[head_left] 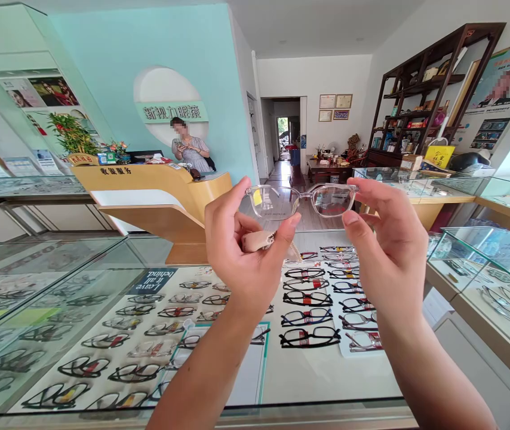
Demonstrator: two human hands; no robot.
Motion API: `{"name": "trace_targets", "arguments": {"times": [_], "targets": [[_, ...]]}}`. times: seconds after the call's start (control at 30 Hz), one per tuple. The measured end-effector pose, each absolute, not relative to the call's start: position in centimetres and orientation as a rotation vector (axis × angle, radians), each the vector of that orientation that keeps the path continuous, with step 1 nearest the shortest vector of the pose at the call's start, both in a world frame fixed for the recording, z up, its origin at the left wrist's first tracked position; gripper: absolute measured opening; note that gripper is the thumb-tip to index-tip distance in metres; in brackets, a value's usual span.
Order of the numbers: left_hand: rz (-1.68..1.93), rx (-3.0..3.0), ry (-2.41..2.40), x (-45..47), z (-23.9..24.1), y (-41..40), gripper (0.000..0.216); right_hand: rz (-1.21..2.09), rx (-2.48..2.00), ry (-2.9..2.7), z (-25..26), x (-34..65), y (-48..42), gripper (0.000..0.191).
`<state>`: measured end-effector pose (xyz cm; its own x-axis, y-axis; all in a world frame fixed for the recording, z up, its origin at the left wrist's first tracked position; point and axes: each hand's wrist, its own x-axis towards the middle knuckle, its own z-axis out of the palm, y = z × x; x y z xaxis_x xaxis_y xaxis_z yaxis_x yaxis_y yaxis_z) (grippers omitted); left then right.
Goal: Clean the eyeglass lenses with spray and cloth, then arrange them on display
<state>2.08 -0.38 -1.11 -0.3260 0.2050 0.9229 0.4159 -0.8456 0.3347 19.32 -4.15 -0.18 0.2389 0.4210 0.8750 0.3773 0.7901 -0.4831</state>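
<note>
I hold a pair of clear-framed glasses (pixel 302 200) up at chest height over a glass display counter (pixel 326 382). My left hand (pixel 241 251) pinches the left lens rim between thumb and fingers, with a small beige cloth (pixel 258 240) tucked in its palm. My right hand (pixel 387 245) grips the right end of the frame between thumb and forefinger. A yellow tag shows on the left lens.
Under the counter glass lie several rows of spectacle frames (pixel 309 298). More glass cases stand left (pixel 35 280) and right (pixel 492 263). A person (pixel 190 149) stands behind a yellow reception desk (pixel 147 191). Dark wooden shelves (pixel 425 101) line the right wall.
</note>
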Motion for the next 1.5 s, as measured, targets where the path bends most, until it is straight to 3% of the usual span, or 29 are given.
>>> {"name": "trace_targets", "arguments": {"times": [0.83, 1.1, 1.5], "targets": [[-2.183, -1.828, -0.823, 1.9, -1.8, 0.7, 0.074, 0.208, -0.559, -1.218, 0.6, 19.2, -4.2, 0.010], [-2.211, -1.833, -0.824, 2.2, -1.8, 0.5, 0.072, 0.440, -0.496, -1.240, 0.5, 20.3, -3.5, 0.010], [-2.355, -1.981, -0.855, 2.8, -1.4, -0.7, 0.068, 0.249, -0.589, -1.284, 0.2, 20.3, -3.3, 0.016]]}}
